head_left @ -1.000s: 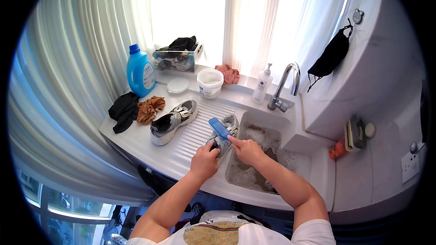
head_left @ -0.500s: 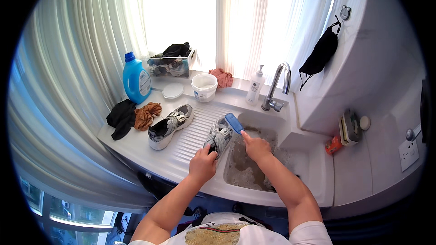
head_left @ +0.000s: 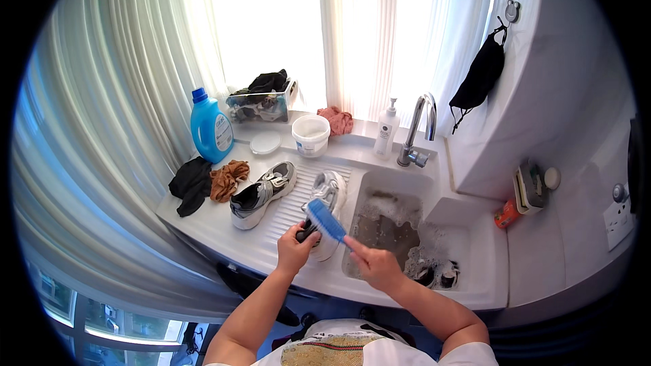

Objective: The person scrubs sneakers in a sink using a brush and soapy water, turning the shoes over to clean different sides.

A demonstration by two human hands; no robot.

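Left hand [head_left: 293, 249] gripped grey shoe [head_left: 328, 188] at ribbed counter [head_left: 279, 219]; right hand [head_left: 377, 268] held blue brush [head_left: 325, 219]; suds [head_left: 432, 244] floated in sink [head_left: 478, 244]; curtains [head_left: 102, 108] flanked bright window [head_left: 271, 20].

The white table [head_left: 209, 225] has a ribbed draining area [head_left: 291, 215] left of its sunken basin [head_left: 397, 179]. On it lie a crumpled black cloth [head_left: 190, 186], a brown cloth [head_left: 228, 179] just beside, and a grey-and-white shoe [head_left: 263, 194]. Farther back are a blue bottle [head_left: 211, 132], a flat white lid [head_left: 266, 142], a white tub [head_left: 311, 137] and a pump bottle [head_left: 386, 134].
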